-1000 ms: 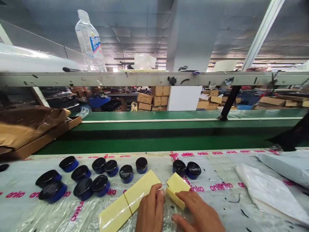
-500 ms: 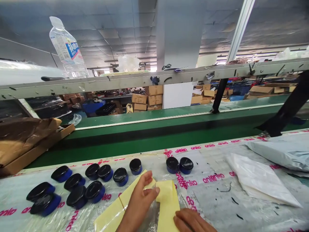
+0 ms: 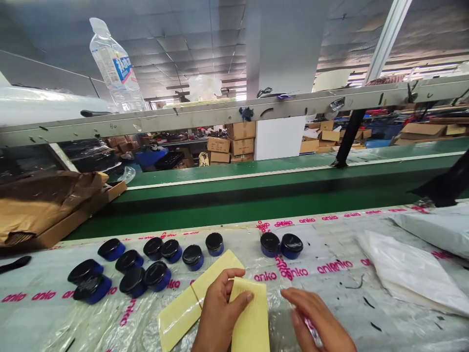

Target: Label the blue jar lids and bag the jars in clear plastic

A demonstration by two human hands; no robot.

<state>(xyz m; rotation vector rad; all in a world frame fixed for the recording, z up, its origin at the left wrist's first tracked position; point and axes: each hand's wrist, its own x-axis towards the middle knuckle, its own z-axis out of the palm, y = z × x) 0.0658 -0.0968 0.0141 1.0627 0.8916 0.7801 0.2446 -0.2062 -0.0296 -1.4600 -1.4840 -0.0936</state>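
Observation:
My left hand (image 3: 220,308) is closed on a yellow paper sheet (image 3: 251,318), its thumb pressed on the front near the top. Faint print shows on the sheet, and its lower end runs out of view. Beneath that hand lies a longer yellow paper bundle (image 3: 179,318) with a thin brown band across it. To the right of the sheet, my right hand (image 3: 318,318) is held apart from it, thumb and fingers spread, with nothing visible in them. Several round blue containers with black tops (image 3: 157,276) stand behind and left of my hands; a pair (image 3: 281,245) stands farther right.
Plastic film with pink lettering covers the table (image 3: 322,293). White plastic bags (image 3: 406,274) lie at the right, and a brown carton (image 3: 62,215) stands at the left. Beyond runs a green conveyor belt (image 3: 227,208), under a shelf rail (image 3: 205,115) bearing a water bottle (image 3: 117,68).
My right hand has let go of the yellow paper's right edge and moved up and right. My left hand now holds the sheet more upright. The view has turned slightly left.

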